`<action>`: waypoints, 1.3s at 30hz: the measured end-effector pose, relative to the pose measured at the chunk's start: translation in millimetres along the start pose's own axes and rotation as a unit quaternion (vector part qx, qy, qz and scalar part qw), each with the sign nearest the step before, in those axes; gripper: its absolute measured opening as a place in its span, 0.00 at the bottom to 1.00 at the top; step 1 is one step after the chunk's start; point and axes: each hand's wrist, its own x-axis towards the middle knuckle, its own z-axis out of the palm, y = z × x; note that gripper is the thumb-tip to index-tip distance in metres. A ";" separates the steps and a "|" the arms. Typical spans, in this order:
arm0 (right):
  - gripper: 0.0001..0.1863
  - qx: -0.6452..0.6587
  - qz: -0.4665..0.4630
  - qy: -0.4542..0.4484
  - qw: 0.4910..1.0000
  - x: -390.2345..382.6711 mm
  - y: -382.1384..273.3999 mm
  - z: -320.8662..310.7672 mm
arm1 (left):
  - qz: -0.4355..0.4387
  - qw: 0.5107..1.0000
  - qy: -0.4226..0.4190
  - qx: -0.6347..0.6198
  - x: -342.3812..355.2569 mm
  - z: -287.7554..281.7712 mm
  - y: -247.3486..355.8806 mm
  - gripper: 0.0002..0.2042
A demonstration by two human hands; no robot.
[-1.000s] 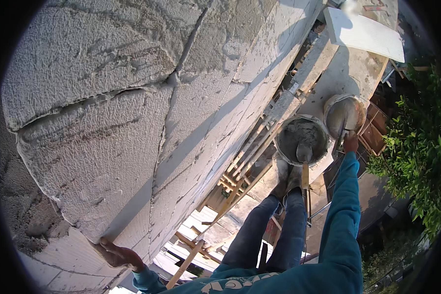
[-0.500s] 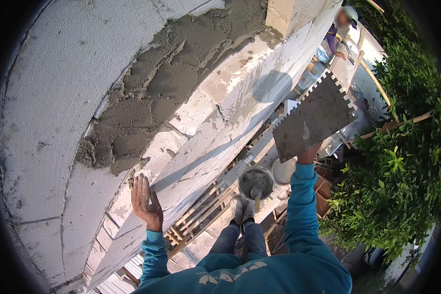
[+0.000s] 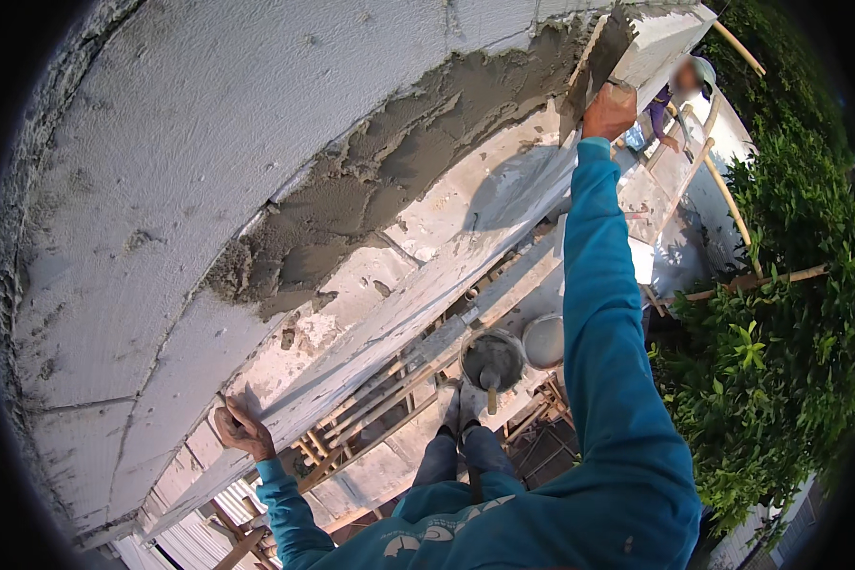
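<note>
My right hand grips a notched trowel, its toothed blade turned nearly edge-on at the far end of a band of wet grey mortar. The blade stands beside a pale block at that end. The mortar lies along a ledge of the white block wall, thick and ridged. Lower left, my left hand rests at the ledge's edge with bent fingers partly apart; its fingertips are hard to make out.
Below my feet area stands a bucket of mortar with a tool in it, beside a pale bucket. Bamboo poles and planks make up scaffolding. Another person is at the upper right. Leafy branches crowd the right side.
My right hand has carried the notched trowel up and left from above the scaffold to the mortar's far end, turning it edge-on. My left hand has slid nearer along the ledge, its fingers bending.
</note>
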 end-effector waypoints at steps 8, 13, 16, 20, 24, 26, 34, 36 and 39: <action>0.09 0.004 -0.024 0.010 1.000 4.1 2.0 26.3 | 0.064 0.995 0.059 0.041 1.3 14.8 -3.2 0.19; 0.10 0.169 0.034 -0.079 0.982 -1.0 11.7 16.4 | 0.059 0.995 0.031 0.078 3.5 13.3 0.4 0.18; 0.14 0.187 0.022 -0.079 0.979 -19.3 18.0 14.7 | 0.048 0.996 0.031 0.075 3.6 13.6 1.9 0.18; 0.13 0.097 0.000 -0.065 0.993 -50.0 10.9 7.0 | 0.051 0.994 0.017 0.096 5.5 11.5 4.0 0.16; 0.09 0.235 0.036 -0.111 0.965 -92.4 -16.1 -8.5 | 0.068 0.993 0.040 0.093 7.6 10.8 6.5 0.14; 0.08 0.332 0.046 -0.140 0.932 -114.1 -35.3 -13.6 | 0.085 0.990 0.059 0.094 7.7 10.3 7.1 0.15; 0.07 0.146 0.110 -0.126 0.975 -195.6 -129.6 -57.2 | 0.018 0.996 0.043 0.070 3.3 8.2 3.6 0.18; 0.09 0.176 0.153 -0.155 0.960 -212.9 -146.5 -62.6 | 0.020 0.997 0.048 0.060 1.9 8.6 2.9 0.18; 0.12 0.172 0.150 -0.147 0.963 -239.2 -163.9 -68.1 | 0.032 0.997 0.059 0.043 0.7 9.8 2.3 0.17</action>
